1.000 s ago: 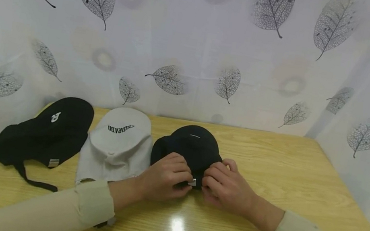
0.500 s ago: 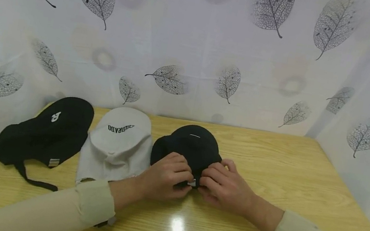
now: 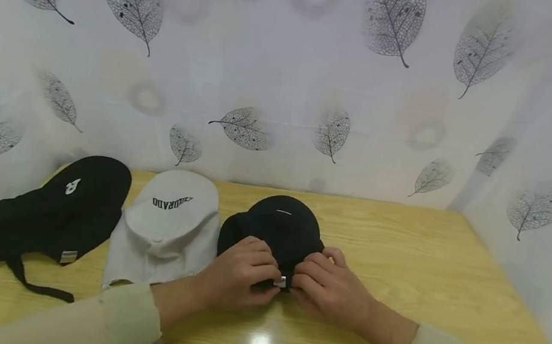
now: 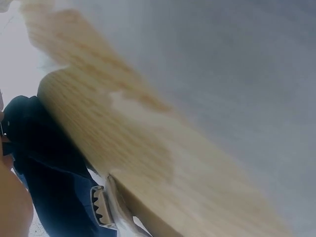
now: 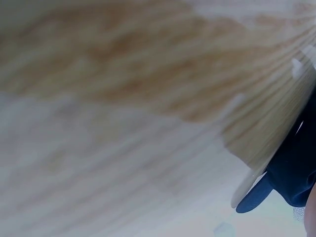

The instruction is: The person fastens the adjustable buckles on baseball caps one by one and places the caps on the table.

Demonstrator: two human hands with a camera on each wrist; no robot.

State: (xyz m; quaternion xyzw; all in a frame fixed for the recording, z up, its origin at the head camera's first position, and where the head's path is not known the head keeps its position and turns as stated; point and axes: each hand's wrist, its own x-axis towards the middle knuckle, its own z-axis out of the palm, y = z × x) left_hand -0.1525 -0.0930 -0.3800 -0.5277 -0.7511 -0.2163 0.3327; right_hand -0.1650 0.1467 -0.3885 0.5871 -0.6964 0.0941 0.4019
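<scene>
A black baseball cap point(image 3: 282, 231) with a short white line on it lies near the table's back, its strap side facing me. Curled fingers of my left hand point(image 3: 243, 270) pinch the strap beside a small silver buckle point(image 3: 281, 282). On the other side, my right hand point(image 3: 336, 285) grips the cap's lower right edge by the strap, fingertips close to the buckle. The left wrist view shows the toothed metal buckle point(image 4: 102, 207) against the dark fabric. In the right wrist view a dark strap end point(image 5: 254, 197) sticks out from the cap. Both hands hide much of the strap.
Left of this cap lies a light grey cap point(image 3: 173, 209) lettered COLORADO, partly behind my left forearm. Farther left is another black cap point(image 3: 61, 209) with a white letter and a loose strap. A leaf-print curtain point(image 3: 297, 78) surrounds the wooden table point(image 3: 403, 260).
My right hand has shifted slightly left, closer to the buckle. The left hand keeps its hold. The head view has tilted a little, so everything sits lower in it.
</scene>
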